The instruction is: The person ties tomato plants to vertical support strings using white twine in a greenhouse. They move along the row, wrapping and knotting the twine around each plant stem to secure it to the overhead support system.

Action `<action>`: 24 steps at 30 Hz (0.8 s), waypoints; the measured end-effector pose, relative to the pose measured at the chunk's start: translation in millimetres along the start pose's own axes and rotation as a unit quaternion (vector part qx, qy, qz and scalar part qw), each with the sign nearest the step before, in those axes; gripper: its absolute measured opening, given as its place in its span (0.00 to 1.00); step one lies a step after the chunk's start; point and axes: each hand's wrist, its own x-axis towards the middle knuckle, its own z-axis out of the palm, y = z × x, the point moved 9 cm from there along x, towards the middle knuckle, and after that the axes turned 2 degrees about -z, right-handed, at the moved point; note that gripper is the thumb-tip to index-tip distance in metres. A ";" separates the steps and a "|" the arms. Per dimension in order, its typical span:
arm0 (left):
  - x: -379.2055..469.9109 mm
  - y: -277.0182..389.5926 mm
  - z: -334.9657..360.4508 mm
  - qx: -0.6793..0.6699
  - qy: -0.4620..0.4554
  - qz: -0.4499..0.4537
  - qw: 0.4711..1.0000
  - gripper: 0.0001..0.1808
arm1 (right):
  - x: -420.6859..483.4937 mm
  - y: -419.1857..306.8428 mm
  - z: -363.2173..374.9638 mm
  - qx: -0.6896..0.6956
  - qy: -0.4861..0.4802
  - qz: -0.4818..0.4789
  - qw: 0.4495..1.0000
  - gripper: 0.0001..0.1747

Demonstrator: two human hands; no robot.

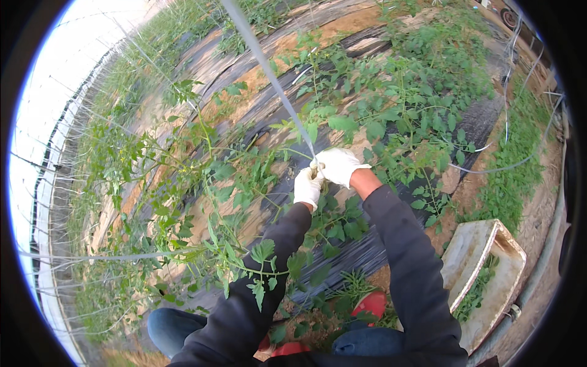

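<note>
Both hands wear white gloves and meet near the middle of the view. My left hand (307,186) has its fingers closed at the lower end of a pale twine (275,82), which runs up and to the left past the camera. My right hand (338,166) touches it from the right, fingers bent around the same spot of the twine. A tomato plant stem (296,152) reaches the hands from the left. The fingertips partly hide what is between them. Leafy tomato plants (220,172) stand to the left and beyond the hands.
Black plastic mulch (339,264) covers the soil in strips. A worn, pale open container (467,261) with greenery inside lies at the lower right, beside a pipe (545,247). Loose wires (504,170) curve at the right. Many strings hang at the left. Red shoes (370,304) show below.
</note>
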 end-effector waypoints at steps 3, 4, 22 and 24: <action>-2.5 -8.7 -0.1 -0.104 -0.011 -0.078 0.991 0.10 | 3.0 -7.6 2.6 0.036 -0.009 -0.015 0.999 0.13; -4.2 -13.3 -0.5 -0.088 -0.013 -0.110 0.990 0.09 | 2.9 -5.9 6.8 0.050 -0.034 0.005 0.998 0.13; -10.6 -21.2 16.0 -0.270 -0.015 -0.028 0.962 0.36 | 13.7 0.4 55.4 -0.265 -0.055 -0.036 0.962 0.10; -12.7 -28.5 23.4 -0.272 -0.067 -0.058 0.958 0.31 | 8.2 -2.3 51.8 -0.254 -0.043 -0.046 0.965 0.10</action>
